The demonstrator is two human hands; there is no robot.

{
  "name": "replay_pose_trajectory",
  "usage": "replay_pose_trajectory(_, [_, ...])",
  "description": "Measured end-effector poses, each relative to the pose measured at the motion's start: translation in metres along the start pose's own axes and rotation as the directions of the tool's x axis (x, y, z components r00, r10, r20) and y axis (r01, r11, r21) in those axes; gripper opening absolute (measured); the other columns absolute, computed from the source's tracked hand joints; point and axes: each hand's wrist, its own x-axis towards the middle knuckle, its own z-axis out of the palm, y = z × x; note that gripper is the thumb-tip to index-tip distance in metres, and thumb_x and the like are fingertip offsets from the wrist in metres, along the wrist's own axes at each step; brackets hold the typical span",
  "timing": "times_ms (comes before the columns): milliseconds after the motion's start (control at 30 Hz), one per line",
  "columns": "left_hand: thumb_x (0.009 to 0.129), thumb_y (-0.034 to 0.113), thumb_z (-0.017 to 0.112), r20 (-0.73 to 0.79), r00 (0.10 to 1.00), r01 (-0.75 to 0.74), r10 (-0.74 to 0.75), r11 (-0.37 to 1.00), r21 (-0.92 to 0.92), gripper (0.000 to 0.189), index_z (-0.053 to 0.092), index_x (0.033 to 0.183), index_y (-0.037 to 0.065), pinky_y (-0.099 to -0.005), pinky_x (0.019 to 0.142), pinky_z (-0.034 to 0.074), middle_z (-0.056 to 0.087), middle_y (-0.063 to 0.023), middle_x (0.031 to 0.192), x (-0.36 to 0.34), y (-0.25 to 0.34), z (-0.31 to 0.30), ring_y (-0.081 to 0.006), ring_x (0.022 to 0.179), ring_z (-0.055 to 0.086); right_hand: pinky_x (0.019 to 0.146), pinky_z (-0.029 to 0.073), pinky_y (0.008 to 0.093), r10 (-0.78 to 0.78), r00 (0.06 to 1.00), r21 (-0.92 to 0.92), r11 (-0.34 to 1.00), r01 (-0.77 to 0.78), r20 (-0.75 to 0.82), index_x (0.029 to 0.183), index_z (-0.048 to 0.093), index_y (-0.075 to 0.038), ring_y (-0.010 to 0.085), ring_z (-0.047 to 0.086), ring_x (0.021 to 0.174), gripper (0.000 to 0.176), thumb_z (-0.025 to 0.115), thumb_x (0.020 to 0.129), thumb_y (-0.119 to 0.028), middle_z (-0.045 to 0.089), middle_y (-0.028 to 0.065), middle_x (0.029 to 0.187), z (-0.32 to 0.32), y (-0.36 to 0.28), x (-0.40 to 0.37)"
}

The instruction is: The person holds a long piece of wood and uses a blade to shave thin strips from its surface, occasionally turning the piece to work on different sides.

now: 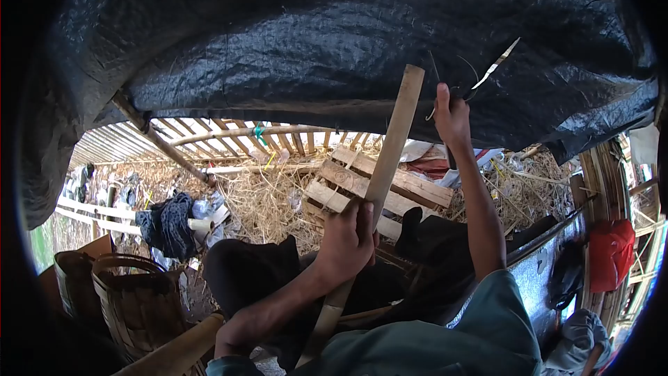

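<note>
My left hand [348, 240] is wrapped around a long, flat bamboo strip [395, 143]. The strip slants from my lap up to the right, and its cut end stands above the hand. Farther up and to the right, my right hand [452, 122] is closed on a dark-handled tool [451, 159], whose stem shows below the wrist; its working end cannot be made out. Thin curled slivers stick out around this fist, with a bright pale strip [496, 64] beyond it. The right hand is apart from the bamboo strip.
Black plastic sheeting [299, 49] hangs across the front. A wooden slatted pallet [348, 177] lies on straw and shavings [257, 195]. Woven baskets [136, 296] stand at left, near a thick bamboo pole [174, 348]. A red bag [611, 254] hangs at right.
</note>
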Motion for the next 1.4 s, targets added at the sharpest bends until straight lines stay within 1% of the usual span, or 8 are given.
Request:
replay_pose_trajectory(233, [0.099, 0.020, 0.036, -0.083, 0.991, 0.104, -0.108, 0.993, -0.059, 0.027, 0.049, 0.086, 0.000, -0.0260, 0.033, 0.038, 0.049, -0.0049, 0.053, 0.022, -0.009, -0.020, -0.0115, 0.034, 0.049, 0.038, 0.029, 0.0239, 0.063, 0.979, 0.538, 0.828, -0.159, 0.192, 0.063, 0.045, -0.005, 0.0062, 0.039, 0.040, 0.064, 0.029, 0.094, -0.058, 0.040, -0.0002, 0.048, 0.000, -0.027, -0.034])
replay_pose_trajectory(433, [0.096, 0.011, 0.041, -0.119, 0.980, 0.134, -0.163, 0.967, -0.219, 0.021, 0.051, 0.086, -0.004, -0.0268, 0.031, 0.036, 0.052, -0.0066, 0.054, 0.025, -0.006, -0.026, -0.0123, 0.034, 0.050, 0.045, 0.034, 0.0357, -0.482, 0.826, 0.317, 0.864, 0.391, 0.292, 0.066, 0.049, -0.002, 0.0274, 0.045, 0.044, 0.055, 0.051, 0.085, -0.054, 0.044, 0.0108, 0.049, 0.017, -0.060, -0.079])
replay_pose_trajectory(500, [0.095, 0.007, 0.040, -0.110, 0.984, 0.110, -0.139, 0.965, -0.240, 0.019, 0.053, 0.085, -0.003, -0.0267, 0.031, 0.037, 0.052, -0.0059, 0.055, 0.023, -0.007, -0.028, -0.0120, 0.035, 0.051, 0.053, 0.047, 0.0399, -0.461, 0.721, 0.258, 0.887, 0.382, 0.517, 0.076, 0.059, 0.001, 0.0348, 0.060, 0.055, 0.040, 0.065, 0.079, -0.039, 0.057, 0.0162, 0.057, 0.014, -0.071, -0.092])
replay_pose_trajectory(700, [0.088, -0.003, 0.037, -0.070, 0.989, 0.112, -0.134, 0.960, -0.256, 0.019, 0.056, 0.082, -0.003, -0.0273, 0.032, 0.040, 0.052, -0.0049, 0.054, 0.021, -0.019, -0.027, -0.0132, 0.036, 0.052, 0.047, 0.046, 0.0396, -0.577, 0.694, 0.269, 0.816, 0.512, 0.430, 0.069, 0.057, -0.003, 0.0345, 0.058, 0.050, 0.054, 0.062, 0.077, -0.056, 0.056, 0.0148, 0.055, 0.031, -0.072, -0.115])
replay_pose_trajectory(800, [0.089, -0.001, 0.041, -0.119, 0.982, -0.151, 0.149, 0.988, -0.010, 0.014, 0.054, 0.084, -0.002, -0.0284, 0.032, 0.040, 0.052, -0.0064, 0.050, 0.022, -0.021, -0.023, -0.0155, 0.035, 0.053, 0.046, 0.046, 0.0391, -0.604, 0.682, 0.273, 0.796, 0.540, 0.412, 0.069, 0.057, -0.003, 0.0341, 0.058, 0.048, 0.056, 0.061, 0.076, -0.059, 0.055, 0.0140, 0.053, 0.030, -0.067, -0.107])
replay_pose_trajectory(867, [0.091, 0.001, 0.042, -0.129, 0.991, -0.041, 0.043, 0.999, 0.017, 0.011, 0.052, 0.086, -0.002, -0.0291, 0.032, 0.040, 0.052, -0.0071, 0.049, 0.022, -0.014, -0.021, -0.0165, 0.034, 0.053, 0.045, 0.046, 0.0380, -0.497, 0.765, 0.256, 0.868, 0.426, 0.410, 0.068, 0.058, -0.003, 0.0322, 0.058, 0.048, 0.059, 0.060, 0.075, -0.062, 0.053, 0.0122, 0.050, 0.031, -0.052, -0.094])
replay_pose_trajectory(1167, [0.098, 0.017, 0.041, -0.152, 0.987, 0.049, -0.057, 0.997, -0.060, 0.021, 0.051, 0.096, -0.001, -0.0270, 0.030, 0.039, 0.052, -0.0052, 0.052, 0.034, 0.000, -0.020, -0.0123, 0.035, 0.051, 0.047, 0.048, 0.0371, -0.671, 0.732, -0.014, 0.736, 0.677, 0.118, 0.069, 0.062, -0.003, 0.0296, 0.060, 0.048, 0.060, 0.062, 0.074, -0.063, 0.056, 0.0087, 0.051, 0.036, -0.056, -0.075])
replay_pose_trajectory(1400, [0.093, 0.003, 0.040, -0.082, 0.996, -0.043, 0.032, 0.990, -0.136, 0.013, 0.052, 0.090, -0.002, -0.0268, 0.032, 0.040, 0.052, -0.0054, 0.054, 0.030, -0.021, -0.019, -0.0127, 0.037, 0.053, 0.050, 0.051, 0.0379, -0.575, 0.702, 0.045, 0.786, 0.617, 0.419, 0.078, 0.065, -0.004, 0.0294, 0.062, 0.050, 0.058, 0.062, 0.074, -0.062, 0.059, 0.0094, 0.053, 0.018, -0.072, -0.111])
